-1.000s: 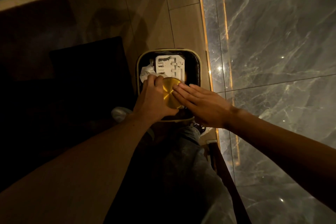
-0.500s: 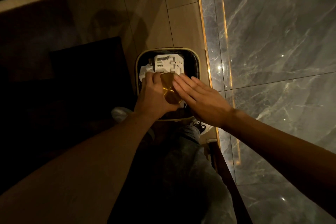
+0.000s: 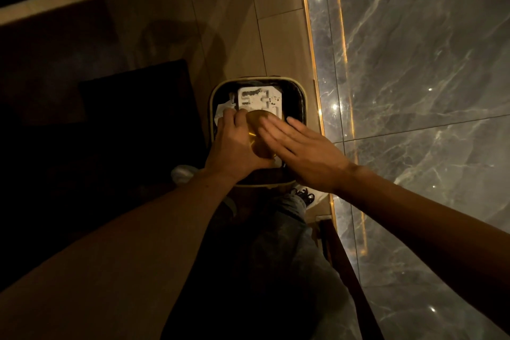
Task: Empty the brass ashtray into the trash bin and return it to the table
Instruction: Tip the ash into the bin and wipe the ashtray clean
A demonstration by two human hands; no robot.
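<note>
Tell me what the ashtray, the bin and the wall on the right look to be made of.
Ashtray: metal, likely brass, polished; golden with a bright glint. Bin: dark inside with a pale rim; material unclear in this light, perhaps plastic or leather-look. Wall: grey marble or marble-look tile, glossy; white veins, mirrored light spots, thin joints.

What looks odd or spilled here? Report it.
Nothing spilled that shows. The ashtray is tipped over the bin in the left hand, the right hand flat against it. White trash lies inside.
</note>
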